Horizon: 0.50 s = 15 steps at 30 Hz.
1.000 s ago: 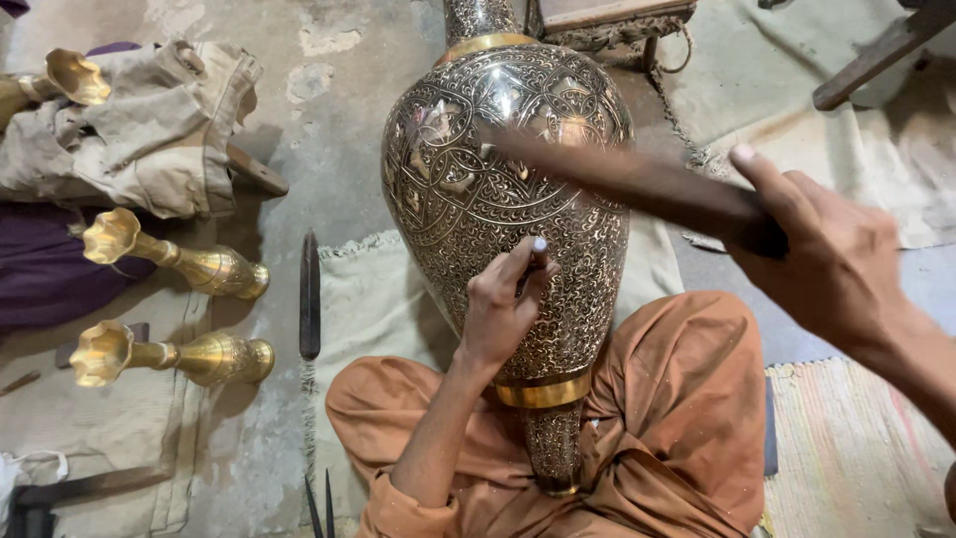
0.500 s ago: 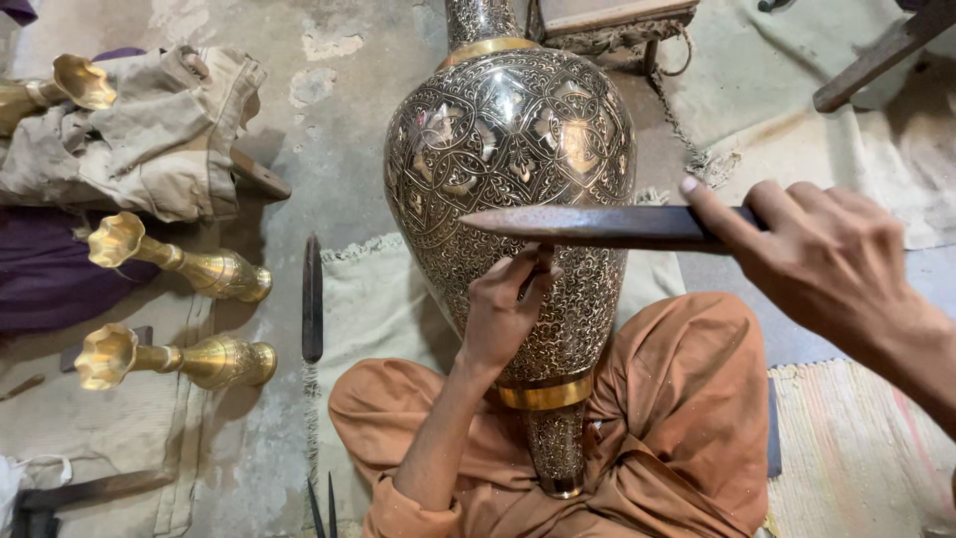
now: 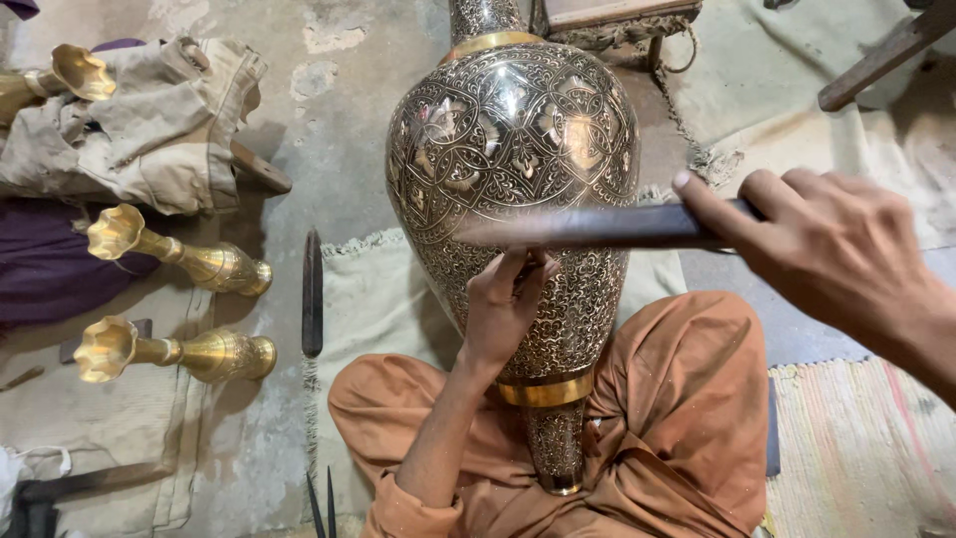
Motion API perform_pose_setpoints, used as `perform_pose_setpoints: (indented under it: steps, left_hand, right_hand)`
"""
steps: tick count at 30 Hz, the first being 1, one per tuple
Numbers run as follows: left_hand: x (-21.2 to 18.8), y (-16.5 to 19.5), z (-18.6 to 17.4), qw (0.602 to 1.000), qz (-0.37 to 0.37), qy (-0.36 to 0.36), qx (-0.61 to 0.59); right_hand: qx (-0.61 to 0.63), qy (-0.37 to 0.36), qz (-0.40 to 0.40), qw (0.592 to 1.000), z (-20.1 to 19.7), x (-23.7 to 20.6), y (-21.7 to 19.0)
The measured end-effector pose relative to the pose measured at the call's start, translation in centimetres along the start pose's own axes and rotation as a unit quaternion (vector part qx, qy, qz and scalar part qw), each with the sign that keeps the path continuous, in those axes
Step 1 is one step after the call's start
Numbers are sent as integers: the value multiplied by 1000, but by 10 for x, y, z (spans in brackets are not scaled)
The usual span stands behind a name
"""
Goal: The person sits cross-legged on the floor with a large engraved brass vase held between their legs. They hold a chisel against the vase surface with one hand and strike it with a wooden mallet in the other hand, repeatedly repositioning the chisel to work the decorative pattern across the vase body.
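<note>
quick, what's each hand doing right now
Left hand: fingers pinched on a small tool, mostly hidden, against the engraved vase.
Right hand: closed around a dark flat bar.

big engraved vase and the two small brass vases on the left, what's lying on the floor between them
In the head view, a dark pointed metal tool lies lengthwise on the floor between the large engraved vase and the small brass vases, at the mat's left edge.

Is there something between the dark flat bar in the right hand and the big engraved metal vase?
Yes. The left hand rests against the large engraved metal vase, its fingers just under the dark flat bar that the right hand holds across the vase. Whether the fingers pinch a small tool cannot be told.
</note>
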<state>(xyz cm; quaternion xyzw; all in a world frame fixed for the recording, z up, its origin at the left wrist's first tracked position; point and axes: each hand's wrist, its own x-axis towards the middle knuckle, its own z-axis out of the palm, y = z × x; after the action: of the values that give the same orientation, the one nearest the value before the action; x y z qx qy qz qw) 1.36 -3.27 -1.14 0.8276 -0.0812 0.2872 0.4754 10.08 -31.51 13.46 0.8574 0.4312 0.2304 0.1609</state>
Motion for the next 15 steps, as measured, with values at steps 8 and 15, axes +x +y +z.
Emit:
perform_pose_setpoints:
  steps: [8,15]
  left_hand:
    - [0,-3,1,999,-32,-21,-18]
    - [4,5,0,1000,-10,8,-20]
  right_hand:
    - [111,108,41,987,2,9,-3]
    - [186,96,104,972,7,0,5]
